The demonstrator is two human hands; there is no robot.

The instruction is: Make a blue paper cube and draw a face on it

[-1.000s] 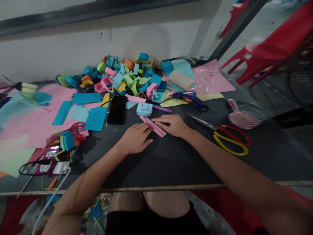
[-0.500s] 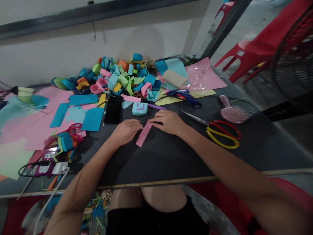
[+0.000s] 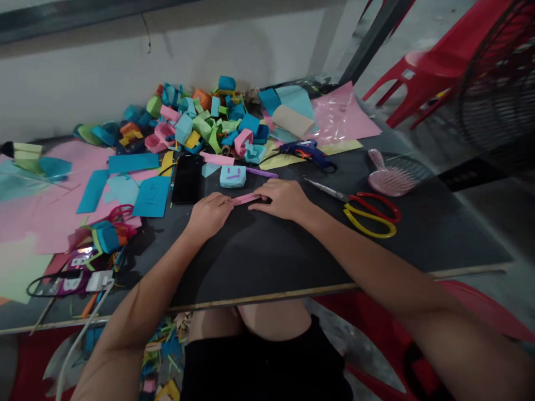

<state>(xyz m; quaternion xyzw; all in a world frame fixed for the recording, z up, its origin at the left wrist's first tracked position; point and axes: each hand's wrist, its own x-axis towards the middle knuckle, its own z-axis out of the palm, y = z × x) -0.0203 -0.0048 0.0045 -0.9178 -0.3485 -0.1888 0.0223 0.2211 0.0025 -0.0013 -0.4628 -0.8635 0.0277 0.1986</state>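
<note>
A narrow pink paper strip [image 3: 244, 199] lies crosswise between my two hands, low over the dark tabletop. My left hand [image 3: 211, 214] is closed on its left end, fingers pressed together. At the other end my right hand [image 3: 282, 199] pinches the strip between fingers, with the thumb a little below it. Just beyond the strip sits a small light-blue paper box [image 3: 233, 176] with purple marks on it. A purple pen [image 3: 262, 172] lies behind my right hand, and a black phone [image 3: 186, 179] lies beyond my left hand.
Scissors with red and yellow handles [image 3: 370, 214] and a pink hairbrush [image 3: 393, 181] lie to the right. A blue glue gun [image 3: 311, 153] is behind. Folded paper pieces [image 3: 204, 125] are heaped along the wall. Paper sheets, a charger [image 3: 99, 281] and cables cover the left side.
The pink strip has turned from slanting lengthwise to lying nearly crosswise and looks narrower. My left hand has taken hold of its left end. The camera view has shifted slightly.
</note>
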